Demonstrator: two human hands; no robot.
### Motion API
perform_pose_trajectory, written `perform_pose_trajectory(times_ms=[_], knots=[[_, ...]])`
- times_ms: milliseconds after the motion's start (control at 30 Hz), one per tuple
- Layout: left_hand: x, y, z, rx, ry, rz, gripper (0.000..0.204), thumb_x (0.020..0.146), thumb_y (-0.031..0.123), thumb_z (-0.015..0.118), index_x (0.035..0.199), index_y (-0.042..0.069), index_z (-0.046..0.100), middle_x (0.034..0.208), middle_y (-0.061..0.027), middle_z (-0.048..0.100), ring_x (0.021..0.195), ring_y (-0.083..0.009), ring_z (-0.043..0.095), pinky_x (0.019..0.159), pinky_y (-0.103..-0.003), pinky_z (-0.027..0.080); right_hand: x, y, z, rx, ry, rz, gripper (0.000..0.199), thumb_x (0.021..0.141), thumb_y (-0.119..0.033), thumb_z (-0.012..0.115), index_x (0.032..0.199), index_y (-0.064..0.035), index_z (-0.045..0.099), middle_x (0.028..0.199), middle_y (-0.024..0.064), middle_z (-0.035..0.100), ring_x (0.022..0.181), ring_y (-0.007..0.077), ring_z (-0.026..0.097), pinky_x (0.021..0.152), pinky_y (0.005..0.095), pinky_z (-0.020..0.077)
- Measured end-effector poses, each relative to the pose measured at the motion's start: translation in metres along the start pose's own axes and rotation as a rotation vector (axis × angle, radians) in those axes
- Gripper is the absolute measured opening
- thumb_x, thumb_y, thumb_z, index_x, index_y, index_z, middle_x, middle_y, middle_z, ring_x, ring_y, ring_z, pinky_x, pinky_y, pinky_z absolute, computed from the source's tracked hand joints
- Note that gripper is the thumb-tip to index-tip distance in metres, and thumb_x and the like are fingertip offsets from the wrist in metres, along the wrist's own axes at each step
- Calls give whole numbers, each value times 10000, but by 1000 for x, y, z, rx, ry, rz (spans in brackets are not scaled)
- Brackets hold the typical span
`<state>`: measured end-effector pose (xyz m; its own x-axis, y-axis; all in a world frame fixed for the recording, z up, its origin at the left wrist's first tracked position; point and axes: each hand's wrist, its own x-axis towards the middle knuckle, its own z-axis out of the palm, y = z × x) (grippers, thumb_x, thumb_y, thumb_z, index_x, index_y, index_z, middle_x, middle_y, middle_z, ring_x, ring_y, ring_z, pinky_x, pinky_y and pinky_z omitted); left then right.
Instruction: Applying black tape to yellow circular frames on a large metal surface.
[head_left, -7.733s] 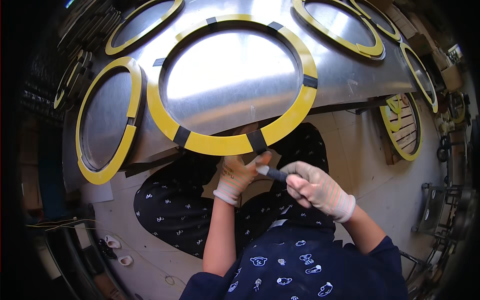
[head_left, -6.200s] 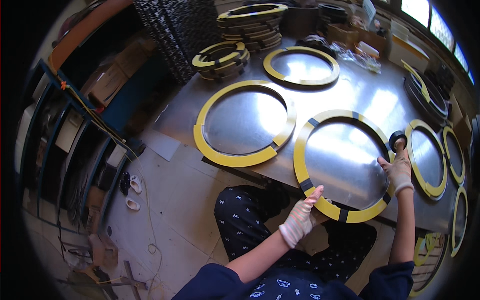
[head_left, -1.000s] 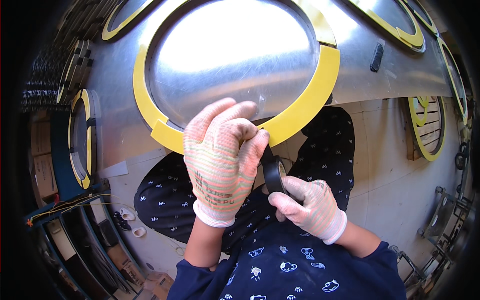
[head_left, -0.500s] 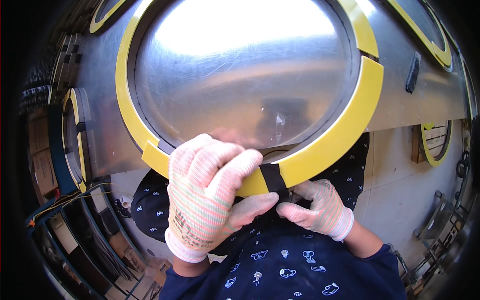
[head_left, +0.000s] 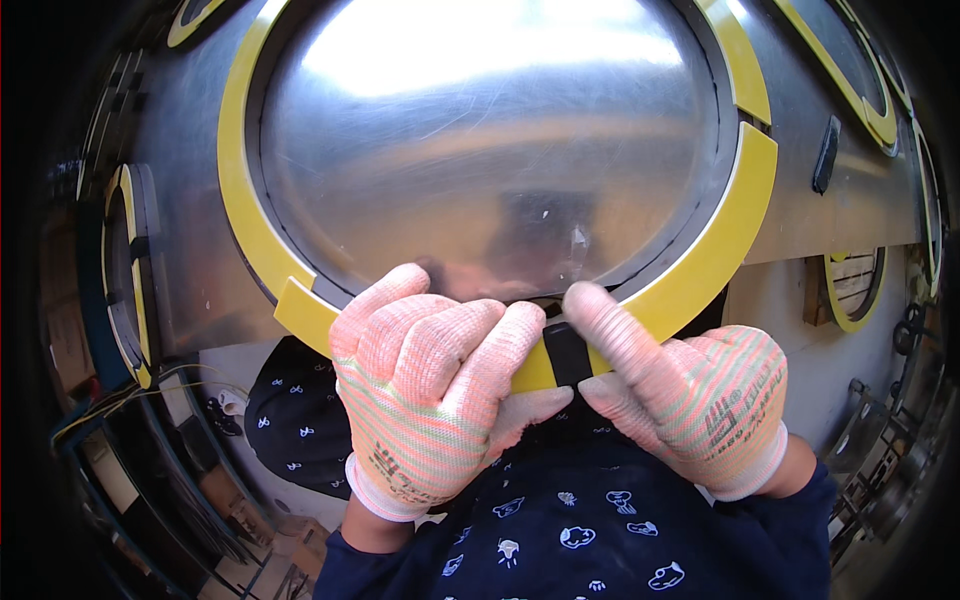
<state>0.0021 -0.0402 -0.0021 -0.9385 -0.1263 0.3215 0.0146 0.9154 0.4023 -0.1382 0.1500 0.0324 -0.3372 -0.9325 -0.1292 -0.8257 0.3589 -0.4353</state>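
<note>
From my head camera I look down on a big yellow ring (head_left: 725,235) lying on the metal tabletop (head_left: 205,245), its near side jutting past the edge toward my lap and its far side cut off by the upper rim of the view. The fingers of my left hand (head_left: 435,395) are clamped on that near side, curled over the band with the thumb along its outer edge. The fingers of my right hand (head_left: 680,400) pinch it too, index over the top, thumb below. Between my hands a black strip (head_left: 567,352) crosses the yellow band. Stepped joints show in the ring left of my left hand and farther up on the right. A slim dark object (head_left: 826,155) lies on the tabletop, right of the ring and apart from it. Another yellow ring (head_left: 140,300) sits off to the left, partly banded in black. Below my hands is my navy printed shirt (head_left: 560,530).
</note>
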Motion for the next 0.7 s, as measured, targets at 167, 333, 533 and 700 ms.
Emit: perform_pose_trajectory(times_ms=[167,333,533,700], knots=[[-3,-10,-1,67,11,94,662,785,642,754,1091,59,681,947,-66,689,814,-256,649,726,-441,487,-4,3,5,82,30,29,693,720,-169,865,1382,-175,662,915,115,769,734,330,738,635,397,577],[-31,26,-18,-385,423,-36,458,828,425,761,1012,27,630,879,-70,636,684,-177,587,656,-307,477,4,5,-1,278,54,48,583,756,-164,858,1315,-159,695,910,113,763,757,323,741,660,385,580],[-72,20,55,-1900,418,-837,790,824,200,757,1512,-16,435,881,1,513,652,-36,415,559,-158,337,3,13,2,289,63,-39,485,856,-288,806,1307,-150,692,822,95,728,688,288,722,624,378,546],[-74,6,87,-2050,388,-563,688,736,251,904,1265,56,509,916,-6,520,721,-92,509,651,-251,474,-9,12,1,113,68,-102,491,826,-278,822,1284,-160,694,861,93,736,679,290,714,617,379,549]])
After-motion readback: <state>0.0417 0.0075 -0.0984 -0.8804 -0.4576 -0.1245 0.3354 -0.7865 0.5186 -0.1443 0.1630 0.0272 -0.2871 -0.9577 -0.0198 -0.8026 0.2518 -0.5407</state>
